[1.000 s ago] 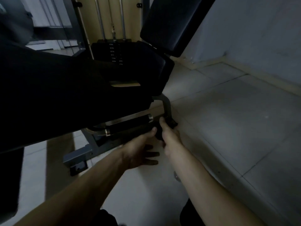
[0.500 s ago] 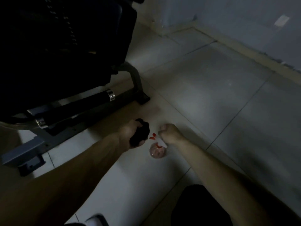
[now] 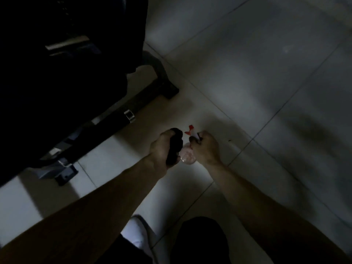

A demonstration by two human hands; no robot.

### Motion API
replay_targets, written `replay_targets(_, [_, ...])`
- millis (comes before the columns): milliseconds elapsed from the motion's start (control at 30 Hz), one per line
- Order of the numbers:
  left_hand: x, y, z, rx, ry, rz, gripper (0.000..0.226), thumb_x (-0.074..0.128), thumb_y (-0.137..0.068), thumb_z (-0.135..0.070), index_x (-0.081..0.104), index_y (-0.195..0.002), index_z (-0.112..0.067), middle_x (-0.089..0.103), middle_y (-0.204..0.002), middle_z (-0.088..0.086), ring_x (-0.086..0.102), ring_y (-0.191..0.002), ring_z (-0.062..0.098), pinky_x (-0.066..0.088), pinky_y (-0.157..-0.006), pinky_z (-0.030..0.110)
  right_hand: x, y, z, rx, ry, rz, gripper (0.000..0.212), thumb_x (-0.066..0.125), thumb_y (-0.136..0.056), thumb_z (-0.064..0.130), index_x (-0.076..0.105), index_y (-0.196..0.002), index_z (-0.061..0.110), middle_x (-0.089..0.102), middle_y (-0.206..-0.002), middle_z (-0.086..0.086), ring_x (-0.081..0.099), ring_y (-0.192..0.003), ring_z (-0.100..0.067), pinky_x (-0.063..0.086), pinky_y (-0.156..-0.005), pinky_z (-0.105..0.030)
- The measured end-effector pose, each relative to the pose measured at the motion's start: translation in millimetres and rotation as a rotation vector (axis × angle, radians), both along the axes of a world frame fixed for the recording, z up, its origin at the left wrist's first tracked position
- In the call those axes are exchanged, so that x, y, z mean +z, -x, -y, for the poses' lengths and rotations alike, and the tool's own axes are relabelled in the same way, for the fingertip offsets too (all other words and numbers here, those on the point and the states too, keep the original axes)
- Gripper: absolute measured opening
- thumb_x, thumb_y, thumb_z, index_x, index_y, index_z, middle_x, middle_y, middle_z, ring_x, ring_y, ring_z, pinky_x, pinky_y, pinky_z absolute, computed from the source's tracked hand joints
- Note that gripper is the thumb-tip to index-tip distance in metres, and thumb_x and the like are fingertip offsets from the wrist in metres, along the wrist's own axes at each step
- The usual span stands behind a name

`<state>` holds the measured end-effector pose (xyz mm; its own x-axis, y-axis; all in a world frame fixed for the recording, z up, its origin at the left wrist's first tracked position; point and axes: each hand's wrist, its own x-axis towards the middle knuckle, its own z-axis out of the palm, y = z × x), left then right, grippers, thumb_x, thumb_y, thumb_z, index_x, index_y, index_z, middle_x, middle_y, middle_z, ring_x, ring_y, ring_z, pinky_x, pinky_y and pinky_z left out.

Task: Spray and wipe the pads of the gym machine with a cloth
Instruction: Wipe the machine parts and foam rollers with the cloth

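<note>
A bunched black cloth (image 3: 174,144) sits in your left hand (image 3: 161,148), fingers curled tight round it. Just beside it, your right hand (image 3: 206,148) grips the neck of a clear pinkish bottle (image 3: 188,157) with a red trigger, low over pale tiles (image 3: 238,88). The dark machine (image 3: 66,69) looms left.

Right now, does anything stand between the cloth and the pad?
In this view the machine's black bar lies between the cloth, gripped by the left hand, and the dark pad. Nothing else visible does.
</note>
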<state>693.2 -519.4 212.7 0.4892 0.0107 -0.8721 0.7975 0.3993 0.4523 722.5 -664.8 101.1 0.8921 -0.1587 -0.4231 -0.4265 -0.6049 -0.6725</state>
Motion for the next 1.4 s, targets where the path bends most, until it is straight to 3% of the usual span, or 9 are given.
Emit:
replay_targets(167, [143, -10, 2, 0.158, -0.241, -0.056, 0.050, 0.081, -0.083, -0.046, 0.061, -0.118, -0.016, 0.065, -0.106, 0.006, 0.063, -0.093, 0.021, 0.056, -0.072, 0.032, 178, 4, -13, -0.052, -0.126, 0.117, 0.022, 0.060, -0.101, 0.042, 0.068, -0.104, 0.022, 0.071, -0.097, 0.005, 0.068, -0.086, -0.009, 0.049, -0.066, -0.023])
replay_targets(267, [228, -16, -11, 0.299, -0.294, -0.059, 0.043, 0.069, -0.093, -0.045, 0.067, -0.122, -0.012, 0.070, -0.107, 0.009, 0.066, -0.092, 0.022, 0.051, -0.062, 0.030, 282, 2, -28, -0.055, -0.230, 0.192, 0.022, 0.064, -0.099, 0.044, 0.068, -0.110, 0.025, 0.069, -0.103, 0.010, 0.068, -0.092, -0.005, 0.059, -0.074, -0.027])
replay_targets(567, [371, -43, -96, 0.470, -0.097, 0.004, 0.076, 0.044, -0.080, -0.081, 0.067, -0.128, -0.027, 0.070, -0.128, 0.011, 0.064, -0.118, 0.033, 0.041, -0.107, 0.058, 536, -34, -106, 0.097, -0.549, 0.312, 0.015, 0.065, -0.100, 0.033, 0.070, -0.103, 0.018, 0.069, -0.086, 0.009, 0.067, -0.077, 0.003, 0.048, -0.061, -0.010])
replay_targets(700, [410, -53, -138, 0.559, 0.008, 0.058, 0.065, 0.027, -0.103, -0.063, 0.067, -0.126, -0.017, 0.071, -0.121, 0.016, 0.065, -0.111, 0.031, 0.048, -0.091, 0.043, 558, -57, -157, 0.233, -0.589, 0.276, 0.019, 0.070, -0.096, 0.037, 0.070, -0.108, 0.022, 0.070, -0.089, 0.016, 0.066, -0.082, 0.004, 0.049, -0.064, -0.011])
replay_targets(833, [392, -86, -194, 0.545, -0.032, -0.025, 0.065, 0.030, -0.104, -0.060, 0.069, -0.127, -0.013, 0.074, -0.115, 0.017, 0.065, -0.115, 0.035, 0.042, -0.111, 0.048, 537, -97, -218, 0.349, -0.545, 0.212, 0.026, 0.079, -0.090, 0.028, 0.070, -0.114, 0.022, 0.071, -0.103, 0.009, 0.068, -0.096, -0.002, 0.051, -0.075, -0.011])
replay_targets(1000, [371, -129, -259, 0.538, 0.035, -0.068, 0.046, 0.038, -0.110, -0.036, 0.067, -0.117, -0.003, 0.073, -0.081, 0.014, 0.068, -0.075, 0.028, 0.052, -0.064, 0.034, 501, -161, -294, 0.382, -0.386, 0.137, 0.035, 0.084, -0.086, 0.037, 0.066, -0.112, 0.024, 0.066, -0.099, 0.016, 0.066, -0.096, 0.004, 0.050, -0.081, -0.009])
replay_targets(1067, [371, -145, -282, 0.533, 0.036, -0.072, 0.042, 0.040, -0.110, -0.034, 0.067, -0.118, -0.003, 0.073, -0.091, 0.018, 0.069, -0.080, 0.032, 0.056, -0.068, 0.038, 496, -179, -314, 0.444, -0.321, 0.200, 0.038, 0.080, -0.088, 0.038, 0.061, -0.115, 0.019, 0.061, -0.093, 0.017, 0.062, -0.090, 0.007, 0.047, -0.083, -0.010])
replay_targets(1233, [318, -182, -352, 0.453, -0.411, -0.196, 0.050, 0.067, -0.096, -0.045, 0.068, -0.122, -0.003, 0.070, -0.117, 0.016, 0.067, -0.111, 0.037, 0.054, -0.098, 0.041, 455, -226, -364, 0.516, -0.213, 0.222, 0.030, 0.066, -0.092, 0.025, 0.057, -0.120, 0.027, 0.061, -0.078, 0.009, 0.063, -0.083, 0.002, 0.052, -0.095, -0.025])
replay_targets(1400, [262, -212, -397, 0.132, -0.723, -0.029, 0.047, 0.055, -0.100, -0.055, 0.069, -0.112, -0.012, 0.072, -0.103, 0.010, 0.068, -0.099, 0.032, 0.051, -0.076, 0.033, 409, -274, -409, 0.564, -0.289, 0.123, 0.047, 0.068, -0.097, 0.023, 0.046, -0.132, 0.045, 0.057, -0.105, 0.028, 0.060, -0.095, 0.010, 0.047, -0.078, -0.015])
